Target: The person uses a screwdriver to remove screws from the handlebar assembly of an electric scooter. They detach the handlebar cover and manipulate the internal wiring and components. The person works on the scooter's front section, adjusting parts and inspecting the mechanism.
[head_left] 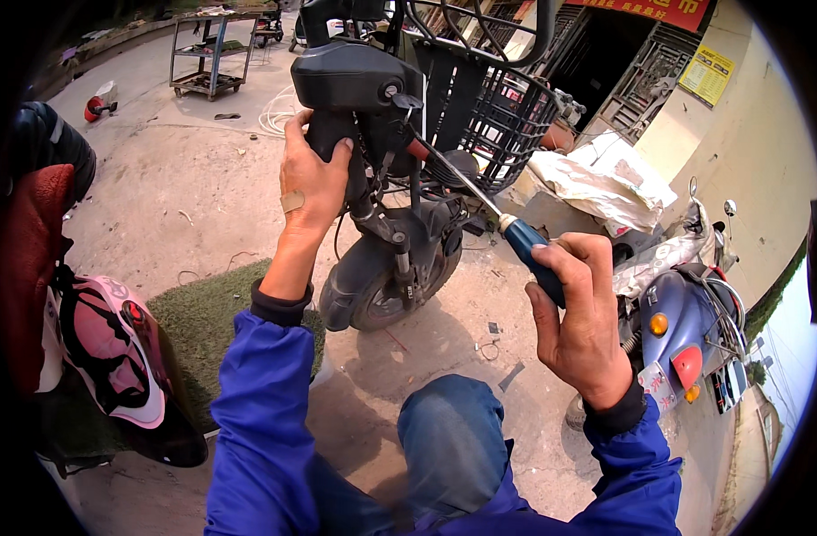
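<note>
Black scooter (365, 201) stands upright just ahead of the person, its steering column under the left hand and up and left of the right. From here I see the hands well apart: the left hand (314, 192) wraps the dark column below the key lock (390, 90), while the right hand (582, 322) grips a blue-handled screwdriver (524, 239). Whether its tip touches the scooter, I can't tell.

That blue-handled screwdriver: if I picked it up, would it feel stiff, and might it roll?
The screwdriver is probably stiff, since its long metal shaft looks straight. Its weight may sit toward the handle, which is far thicker. Laid down, it could roll, as the handle looks rounded, though the right hand hides part.
</note>
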Motion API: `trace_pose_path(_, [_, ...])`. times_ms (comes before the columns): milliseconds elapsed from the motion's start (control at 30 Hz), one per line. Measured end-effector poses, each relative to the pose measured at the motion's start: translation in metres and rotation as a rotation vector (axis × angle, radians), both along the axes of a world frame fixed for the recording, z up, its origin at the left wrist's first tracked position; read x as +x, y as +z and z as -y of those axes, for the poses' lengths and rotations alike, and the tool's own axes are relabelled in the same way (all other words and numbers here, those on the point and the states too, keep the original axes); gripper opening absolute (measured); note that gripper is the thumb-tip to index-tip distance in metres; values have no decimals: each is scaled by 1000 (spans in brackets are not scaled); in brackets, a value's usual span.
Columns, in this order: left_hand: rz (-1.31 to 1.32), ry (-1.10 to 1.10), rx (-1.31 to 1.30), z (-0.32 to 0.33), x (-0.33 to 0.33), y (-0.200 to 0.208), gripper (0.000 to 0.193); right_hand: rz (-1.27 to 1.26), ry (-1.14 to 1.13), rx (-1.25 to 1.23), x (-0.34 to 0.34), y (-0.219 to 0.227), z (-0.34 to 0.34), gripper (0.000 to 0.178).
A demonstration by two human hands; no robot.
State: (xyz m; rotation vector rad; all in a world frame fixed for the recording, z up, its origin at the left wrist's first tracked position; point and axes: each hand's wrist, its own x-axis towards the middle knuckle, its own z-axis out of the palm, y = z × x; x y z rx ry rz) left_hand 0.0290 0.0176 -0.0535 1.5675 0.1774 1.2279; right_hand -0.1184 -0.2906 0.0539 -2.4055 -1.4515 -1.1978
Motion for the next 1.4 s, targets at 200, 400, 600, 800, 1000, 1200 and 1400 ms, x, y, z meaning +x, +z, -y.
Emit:
trace_pose_path(200, [13,-7,-6,-4,8,-7,66,-428,-82,436,-1,-14,-7,27])
trace_pose_path(400, [48,-16,14,-7,15,-12,65,-106,68,280,9,-7,2,35])
trace_pose_path(600, [49,-41,-10,-4,14,-10,65,-117,-22,261,6,-14,-5,34])
trace_pose_path(800, [40,-15,38,-7,13,-9,61,-301,-84,287,-2,-2,-2,44])
trace_pose_path(1000, [49,-61,33,-10,16,-10,63,-19,-75,53,4,-7,-2,40])
trace_pose_path(1200, [62,-58,2,-8,21,-13,66,-674,-95,557,0,11,-2,31])
trace_pose_path(1400, [57,-40,37,-16,17,-11,66,37,-69,-93,2,19,0,57])
